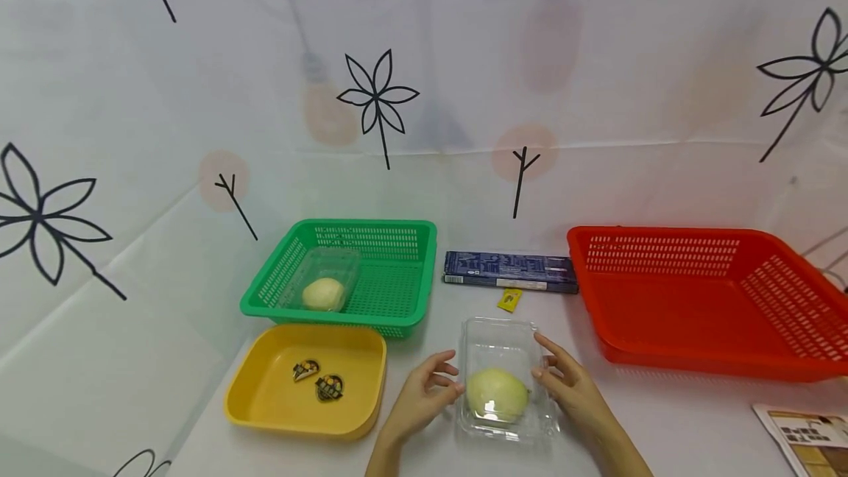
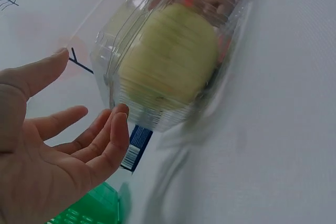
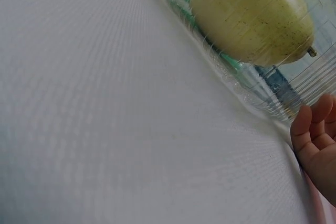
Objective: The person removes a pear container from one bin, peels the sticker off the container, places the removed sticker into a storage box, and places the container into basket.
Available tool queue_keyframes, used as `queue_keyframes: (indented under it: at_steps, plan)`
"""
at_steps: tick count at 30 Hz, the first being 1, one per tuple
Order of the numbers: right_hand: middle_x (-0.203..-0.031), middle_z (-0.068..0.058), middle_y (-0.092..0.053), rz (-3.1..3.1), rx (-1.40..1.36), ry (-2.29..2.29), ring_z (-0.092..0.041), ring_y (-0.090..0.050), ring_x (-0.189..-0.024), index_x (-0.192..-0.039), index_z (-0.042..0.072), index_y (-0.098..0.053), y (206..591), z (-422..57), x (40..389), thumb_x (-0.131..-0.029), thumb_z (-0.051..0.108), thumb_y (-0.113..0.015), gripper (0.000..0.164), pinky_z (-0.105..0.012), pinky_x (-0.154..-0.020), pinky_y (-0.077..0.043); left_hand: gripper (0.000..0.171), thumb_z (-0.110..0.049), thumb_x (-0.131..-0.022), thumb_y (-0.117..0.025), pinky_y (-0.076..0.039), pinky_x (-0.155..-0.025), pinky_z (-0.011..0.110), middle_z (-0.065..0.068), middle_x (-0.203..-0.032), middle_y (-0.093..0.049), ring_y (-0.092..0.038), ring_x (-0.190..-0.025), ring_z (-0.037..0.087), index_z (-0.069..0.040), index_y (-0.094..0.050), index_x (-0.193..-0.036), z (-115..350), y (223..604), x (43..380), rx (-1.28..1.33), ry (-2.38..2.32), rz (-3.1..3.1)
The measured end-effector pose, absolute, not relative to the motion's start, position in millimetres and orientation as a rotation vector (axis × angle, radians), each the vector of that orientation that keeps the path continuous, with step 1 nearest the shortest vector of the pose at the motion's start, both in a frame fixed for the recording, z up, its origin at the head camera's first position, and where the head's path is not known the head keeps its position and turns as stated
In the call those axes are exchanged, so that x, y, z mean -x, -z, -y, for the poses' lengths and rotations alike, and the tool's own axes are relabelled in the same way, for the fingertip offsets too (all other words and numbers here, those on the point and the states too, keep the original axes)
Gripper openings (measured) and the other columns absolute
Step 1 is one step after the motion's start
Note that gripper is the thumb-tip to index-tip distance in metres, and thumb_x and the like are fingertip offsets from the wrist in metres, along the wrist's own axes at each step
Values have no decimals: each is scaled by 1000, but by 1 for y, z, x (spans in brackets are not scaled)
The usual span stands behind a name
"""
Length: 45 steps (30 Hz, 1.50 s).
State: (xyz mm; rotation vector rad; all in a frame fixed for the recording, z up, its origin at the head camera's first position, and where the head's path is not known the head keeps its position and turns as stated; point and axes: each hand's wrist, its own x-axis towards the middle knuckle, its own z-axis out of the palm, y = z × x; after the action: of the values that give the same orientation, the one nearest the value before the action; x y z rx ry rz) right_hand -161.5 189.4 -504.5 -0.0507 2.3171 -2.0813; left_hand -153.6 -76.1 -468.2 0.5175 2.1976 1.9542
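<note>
A clear plastic clamshell box (image 1: 498,341), its lid down, lies in front of me with a pale yellow-green melon (image 1: 497,394) inside. The melon's short stem shows in the right wrist view. My left hand (image 1: 425,394) is at the box's left side, fingers loosely bent and spread, with nothing held. In the left wrist view its fingertips (image 2: 119,109) are right at the box wall. On the opposite side, my right hand (image 1: 575,387) has its thumb and index finger reaching along the box's right edge, the other fingers bent beside it.
Back left, a green basket (image 1: 391,287) holds another clear box with a pale round item. A yellow tray (image 1: 265,389) with two small printed pieces stands before it. A dark blue flat box (image 1: 506,271) and yellow sachet (image 1: 509,299) lie behind. A red basket (image 1: 669,315) stands right, a printed packet (image 1: 811,436) nearer.
</note>
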Motion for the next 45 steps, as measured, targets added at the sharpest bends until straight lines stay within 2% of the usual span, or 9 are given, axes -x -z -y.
queue_keyframes:
  at_steps: [6, 14, 19, 21, 27, 30, 34, 41, 45]
  plan:
    - [-103, -13, -47, -2331, 51, 2076, -11, -54, -80, -141, 7, -39, 504, -189, 161, -90, 9, -61, 56, -22, -55, -39, 66, -8, -81, -71, -50, -71, 20, 19, -109, -54, -57, -84, 10, 10, -40, -135, 69, 472, 150, -505, -1902, -2213]
    - [-97, -10, -51, -2404, 88, 2071, -10, -56, -75, -140, 2, -38, 500, -189, 152, -91, 8, -59, 54, -22, -55, -40, 59, -6, -79, -71, -48, -62, 18, 14, -102, -56, -55, -74, 6, 13, -46, -130, 67, 474, 146, -483, -1914, -2209]
    - [-108, -14, -52, -2397, 1, 2008, -10, -59, -82, -141, 3, -40, 495, -193, 143, -90, 11, -61, 55, -24, -64, -48, 59, -6, -80, -70, -49, -57, 18, 12, -102, -52, -56, -69, 6, 12, -46, -131, 65, 475, 144, -427, -1968, -2125]
    - [-110, -16, -51, -2379, -16, 1979, -11, -60, -82, -141, 4, -40, 492, -195, 141, -90, 12, -62, 56, -25, -66, -50, 58, -6, -80, -70, -50, -57, 18, 12, -103, -53, -56, -70, 6, 12, -47, -130, 65, 476, 144, -421, -1978, -2132]
    - [-94, -13, -51, -2342, 68, 1948, -12, -56, -63, -142, 1, -37, 485, -196, 132, -89, 10, -63, 60, -25, -56, -48, 55, -3, -79, -70, -49, -57, 18, 13, -103, -56, -56, -72, 5, 13, -49, -126, 65, 477, 143, -432, -1975, -2188]
    - [-94, -13, -51, -2328, 48, 1956, -13, -55, -60, -142, 3, -38, 480, -193, 131, -88, 11, -63, 59, -26, -55, -49, 53, -3, -78, -70, -48, -57, 18, 14, -103, -56, -56, -71, 4, 13, -51, -126, 68, 472, 143, -456, -1965, -2214]
    - [-96, -13, -50, -2308, 27, 2013, -15, -58, -62, -142, 7, -39, 472, -187, 133, -88, 11, -64, 60, -26, -58, -51, 53, -2, -79, -70, -50, -57, 19, 19, -105, -54, -55, -71, 5, 12, -51, -126, 72, 459, 144, -507, -1979, -2235]
    - [-97, -17, -45, -2269, 362, 2193, -13, -59, -65, -143, -1, -33, 448, -175, 141, -87, -1, -62, 63, -29, -59, -54, 49, 6, -78, -68, -46, -61, 13, 28, -116, -52, -51, -79, 8, 13, -53, -124, 79, 433, 150, -522, -2125, -2257]
    - [-101, -18, -43, -2231, 439, 2226, -13, -59, -71, -144, -1, -32, 430, -169, 147, -85, -3, -62, 66, -30, -64, -56, 44, 12, -75, -66, -44, -63, 12, 29, -109, -54, -49, -81, 9, 15, -56, -118, 81, 422, 155, -593, -2288, -2274]
